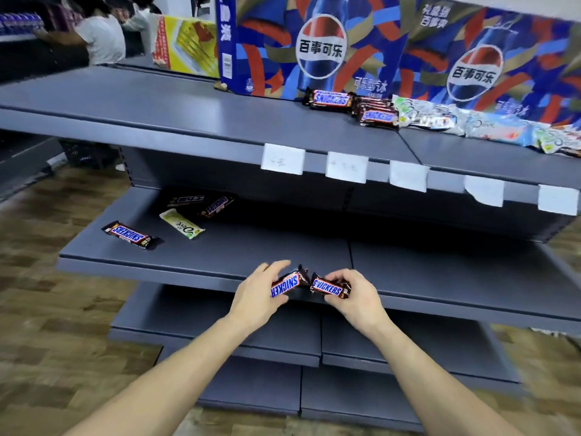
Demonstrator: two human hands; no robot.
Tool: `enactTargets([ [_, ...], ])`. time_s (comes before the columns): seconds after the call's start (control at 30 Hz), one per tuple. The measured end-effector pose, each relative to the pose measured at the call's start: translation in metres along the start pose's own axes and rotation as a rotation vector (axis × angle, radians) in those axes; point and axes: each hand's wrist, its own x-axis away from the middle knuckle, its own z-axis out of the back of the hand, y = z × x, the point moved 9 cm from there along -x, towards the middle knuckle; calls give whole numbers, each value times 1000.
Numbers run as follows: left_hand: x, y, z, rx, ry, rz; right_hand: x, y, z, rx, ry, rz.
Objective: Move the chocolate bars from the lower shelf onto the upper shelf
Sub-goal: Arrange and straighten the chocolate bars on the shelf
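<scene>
Two Snickers bars held at the lower shelf's front edge.
The left hand (256, 289) has its grip on one Snickers bar (285, 285), the right hand (352, 294) on another Snickers bar (330, 287); behind, three loose bars (130, 235) and a Dove bar (181, 227) lie on the lower shelf (251, 247), and above, stacked Snickers (374, 113) sit before Pepsi cartons (320, 48) on the upper shelf (157, 105).

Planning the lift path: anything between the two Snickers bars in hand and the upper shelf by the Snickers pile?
Nothing visible. The left hand and right hand each hold a brown Snickers bar in front of the grey metal lower shelf. The grey upper shelf is bare left of the stacked Snickers pile; its front edge overhangs.
</scene>
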Motion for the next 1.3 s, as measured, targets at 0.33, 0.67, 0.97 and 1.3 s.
enactTargets([
  [0.33, 23, 57, -57, 296, -48, 233, 30, 44, 64, -11, -19, 56],
  [0.67, 45, 130, -88, 446, 10, 200, 60, 87, 123, -32, -11, 89],
  [0.97, 49, 156, -100, 331, -45, 183, 71, 106, 145, -82, -2, 80],
  [1.3, 40, 181, -104, 328, -112, 116, 66, 108, 177, -90, 38, 100],
])
